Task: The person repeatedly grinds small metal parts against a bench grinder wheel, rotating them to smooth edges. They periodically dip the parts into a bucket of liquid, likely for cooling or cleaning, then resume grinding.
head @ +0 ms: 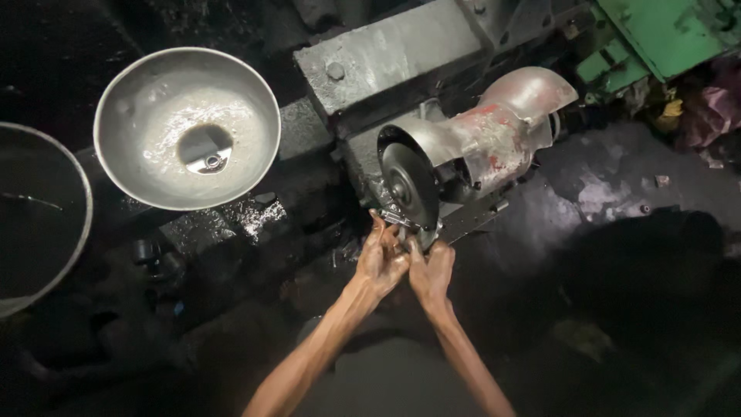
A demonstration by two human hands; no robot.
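Two bare hands reach up from the bottom. Left hand (pixel 382 259) and right hand (pixel 431 270) sit side by side, fingers curled around one small shiny metal piece (pixel 401 222), pressing it against the bottom edge of one round grinding wheel (pixel 407 189). One grey and red grinder (pixel 494 135) holds that wheel under a curved cover. Two metal bowls sit to the left. One big shiny bowl (pixel 185 127) holds a little water and a small round ring in its middle. One dark bowl (pixel 38 216) at the edge looks full of dark liquid.
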